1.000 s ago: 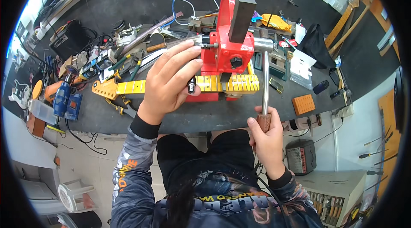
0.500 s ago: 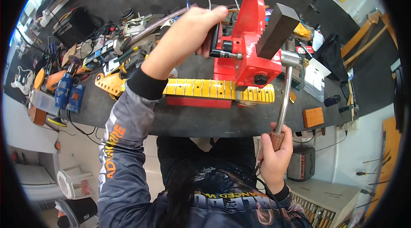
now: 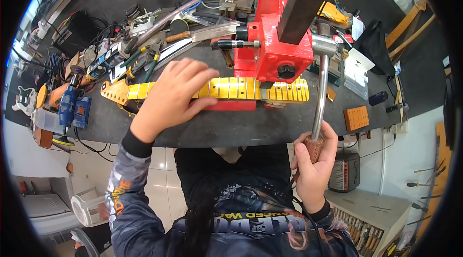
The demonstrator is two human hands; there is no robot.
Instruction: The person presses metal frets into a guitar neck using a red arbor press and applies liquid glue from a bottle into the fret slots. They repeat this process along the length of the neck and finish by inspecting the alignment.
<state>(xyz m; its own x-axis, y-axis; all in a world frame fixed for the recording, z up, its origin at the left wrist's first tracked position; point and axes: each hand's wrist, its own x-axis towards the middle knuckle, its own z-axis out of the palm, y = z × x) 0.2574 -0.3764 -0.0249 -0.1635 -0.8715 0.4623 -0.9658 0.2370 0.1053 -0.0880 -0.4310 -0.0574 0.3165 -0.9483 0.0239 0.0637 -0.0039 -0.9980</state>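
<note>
A guitar neck (image 3: 229, 89) with a yellow fretted fingerboard lies across the bench, its headstock to the left. My left hand (image 3: 174, 94) is over the neck's left half, thumb and fingers apart; whether it touches the wood I cannot tell. A red arbor press (image 3: 287, 52) stands over the neck's right part, its dark square ram (image 3: 305, 4) rising from the top and its lower tip close above the frets. My right hand (image 3: 316, 175) is closed around the brown wrapped grip (image 3: 314, 150) of the press's steel lever (image 3: 320, 100), which hangs down towards me.
A red support block (image 3: 236, 106) sits under the neck. A black-handled crank (image 3: 231, 44) sticks out from the press's left side. Pliers (image 3: 153, 61), files and cables clutter the bench behind. A blue power tool (image 3: 72, 100) lies at left, an orange drilled block (image 3: 356, 118) at right.
My left hand has let go of the crank on the press and come down and left to the neck. The crank handle now points left. My right hand keeps its hold on the lever.
</note>
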